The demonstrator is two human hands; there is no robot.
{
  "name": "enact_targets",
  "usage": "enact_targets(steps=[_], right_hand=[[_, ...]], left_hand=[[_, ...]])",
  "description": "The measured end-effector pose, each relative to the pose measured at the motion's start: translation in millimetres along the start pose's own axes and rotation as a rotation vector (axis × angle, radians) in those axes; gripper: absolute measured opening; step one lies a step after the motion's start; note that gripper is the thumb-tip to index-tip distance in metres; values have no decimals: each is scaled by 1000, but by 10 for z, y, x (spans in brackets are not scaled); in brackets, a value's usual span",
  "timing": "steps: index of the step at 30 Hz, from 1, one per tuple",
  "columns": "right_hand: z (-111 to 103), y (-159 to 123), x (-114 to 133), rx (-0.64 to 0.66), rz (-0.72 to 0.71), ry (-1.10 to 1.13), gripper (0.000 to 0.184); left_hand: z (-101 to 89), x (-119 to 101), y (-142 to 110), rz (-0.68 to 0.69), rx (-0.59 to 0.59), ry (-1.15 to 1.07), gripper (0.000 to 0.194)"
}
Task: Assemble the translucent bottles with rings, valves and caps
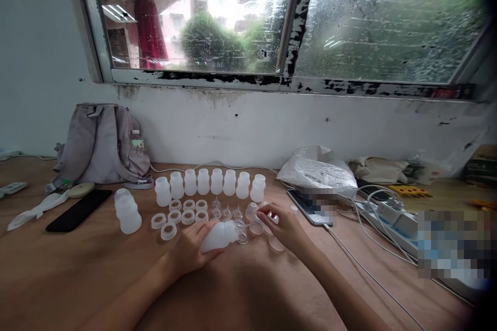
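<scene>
My left hand (194, 245) is wrapped round a frosted white baby bottle (218, 237), which lies tilted with its collar and teat end to the right. My right hand (276, 220) is closed in a pinch just beyond that end; what its fingertips hold, if anything, I cannot make out. Under and between my hands are several clear teats (226, 213) and clear domed caps (256, 227). To the left lie several white screw rings (188, 216). Behind them stands a row of open bottles (203, 182). One capped bottle (127, 212) stands apart at the left.
A black phone (78, 210) and a grey backpack (103, 145) are at the left. At the right are a charging phone (310, 207), a silvery plastic bag (316, 170) and a power strip (399, 222) with trailing white cables. A wall with a window (287, 83) closes the far side.
</scene>
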State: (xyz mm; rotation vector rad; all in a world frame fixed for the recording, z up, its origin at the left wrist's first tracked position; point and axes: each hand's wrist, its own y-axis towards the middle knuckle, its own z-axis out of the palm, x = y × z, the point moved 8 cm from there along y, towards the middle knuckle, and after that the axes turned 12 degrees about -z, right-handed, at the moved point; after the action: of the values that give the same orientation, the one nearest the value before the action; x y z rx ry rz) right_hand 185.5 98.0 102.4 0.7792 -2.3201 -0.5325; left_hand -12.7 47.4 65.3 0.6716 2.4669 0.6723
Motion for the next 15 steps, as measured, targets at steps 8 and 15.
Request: enact_targets(steps=[8, 15], right_hand=[[-152, -196, -450, 275, 252, -264, 15], [-124, -174, -398, 294, 259, -182, 6]], left_hand=[[31, 43, -3, 23, 40, 6, 54], [41, 44, -5, 26, 36, -1, 53]])
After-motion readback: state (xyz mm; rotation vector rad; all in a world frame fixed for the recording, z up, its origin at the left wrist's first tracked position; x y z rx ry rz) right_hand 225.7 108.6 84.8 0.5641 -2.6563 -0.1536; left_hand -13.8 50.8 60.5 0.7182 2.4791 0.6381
